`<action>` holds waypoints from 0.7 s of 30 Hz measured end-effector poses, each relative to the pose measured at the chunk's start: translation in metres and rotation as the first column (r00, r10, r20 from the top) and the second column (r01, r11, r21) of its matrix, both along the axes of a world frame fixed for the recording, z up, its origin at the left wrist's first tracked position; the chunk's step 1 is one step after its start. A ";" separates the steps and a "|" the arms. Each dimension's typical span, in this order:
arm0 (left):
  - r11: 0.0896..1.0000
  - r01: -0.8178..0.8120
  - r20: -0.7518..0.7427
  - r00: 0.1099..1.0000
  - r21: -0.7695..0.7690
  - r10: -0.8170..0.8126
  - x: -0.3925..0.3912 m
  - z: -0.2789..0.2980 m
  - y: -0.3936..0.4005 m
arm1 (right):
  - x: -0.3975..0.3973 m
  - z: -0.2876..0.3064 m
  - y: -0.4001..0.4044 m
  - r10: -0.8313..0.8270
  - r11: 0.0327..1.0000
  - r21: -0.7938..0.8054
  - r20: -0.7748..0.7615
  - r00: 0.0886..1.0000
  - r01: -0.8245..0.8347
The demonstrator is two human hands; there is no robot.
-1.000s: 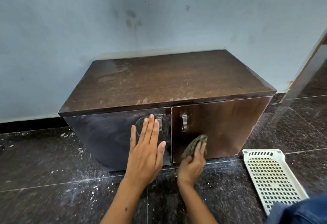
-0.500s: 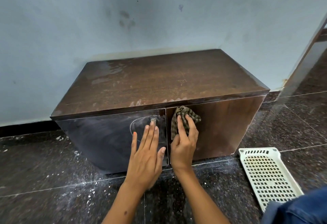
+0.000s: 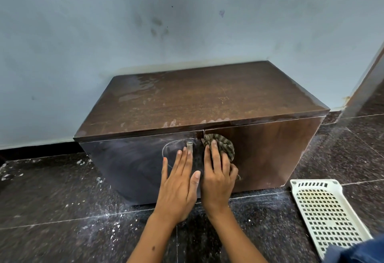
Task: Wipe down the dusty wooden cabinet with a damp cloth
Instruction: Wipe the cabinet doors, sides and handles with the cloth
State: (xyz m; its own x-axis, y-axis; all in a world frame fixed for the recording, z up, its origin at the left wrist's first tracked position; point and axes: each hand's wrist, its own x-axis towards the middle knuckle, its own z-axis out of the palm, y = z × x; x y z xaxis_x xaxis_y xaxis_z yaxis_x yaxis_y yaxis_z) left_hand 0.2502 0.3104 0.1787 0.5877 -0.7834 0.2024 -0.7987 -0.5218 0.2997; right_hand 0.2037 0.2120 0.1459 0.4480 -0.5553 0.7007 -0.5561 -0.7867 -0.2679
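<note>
Wooden cabinet [image 3: 207, 100], low and dark brown, set on the floor [image 3: 62, 210] against a pale blue wall [image 3: 145, 24], long axis running from 9 to 3 o'clock. Two doors on the front: left door [image 3: 133, 165] glossy and darker, right door [image 3: 270, 154] a warmer brown. Top panel streaked with pale dust and drying smears, thickest toward 10 o'clock and along the front edge.

Right hand [image 3: 216, 175] flat against the right door just beside the centre seam, fingers pointing to 12 o'clock, pressing a striped olive cloth [image 3: 222, 145] to the wood. Cloth bunched under and above the fingertips, spilling toward 1 o'clock, a little poking out below the hand at 4 o'clock. Grip on it: fingers laid nearly straight over the cloth rather than curled round, thumb side hidden, so any pinch cannot be confirmed. Left hand [image 3: 178, 181] spread and empty, palm bracing the left door, fingertips just below a metal handle [image 3: 189, 147].

Unwiped ground judged to lie mostly at 3 o'clock from the cloth, along the long axis of the right door; right hand nearer to it, left well placed only to hold the other door shut. Right door's own handle hidden, probably under the cloth. Faint oval mark on the left door, nature unclear. White perforated plastic tray [image 3: 324, 217] on the floor at 4 o'clock, cut partly by blue fabric [image 3: 357, 250] at the corner.
</note>
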 end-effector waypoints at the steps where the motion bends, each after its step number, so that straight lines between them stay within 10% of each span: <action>1: 1.000 -0.004 -0.013 1.000 0.010 0.004 0.000 -0.001 -0.001 | 0.000 0.000 0.000 0.005 1.000 0.011 -0.001 1.000 -0.005; 7: 0.979 -0.083 -0.396 0.918 -0.184 0.004 -0.010 0.004 -0.013 | -0.005 -0.010 0.020 0.125 0.938 0.290 0.223 0.967 -0.188; 10: 0.880 -0.290 -0.722 0.687 -0.375 -0.082 -0.014 0.014 -0.019 | -0.001 -0.014 0.038 -0.339 0.491 0.825 0.478 0.810 -0.281; 12: 0.827 -0.403 -0.814 0.571 -0.391 -0.107 -0.013 0.017 -0.022 | 0.000 -0.002 0.040 -0.514 0.350 0.883 0.460 0.724 -0.313; 17: 0.739 -0.530 -0.882 0.433 -0.416 -0.186 -0.007 0.023 -0.027 | 0.004 0.045 0.044 -0.069 0.851 0.414 0.697 0.714 -0.322; 21: 0.726 -0.565 -0.913 0.333 -0.393 -0.235 0.004 0.025 -0.026 | 0.010 0.042 0.029 0.268 0.916 0.100 0.571 0.776 -0.389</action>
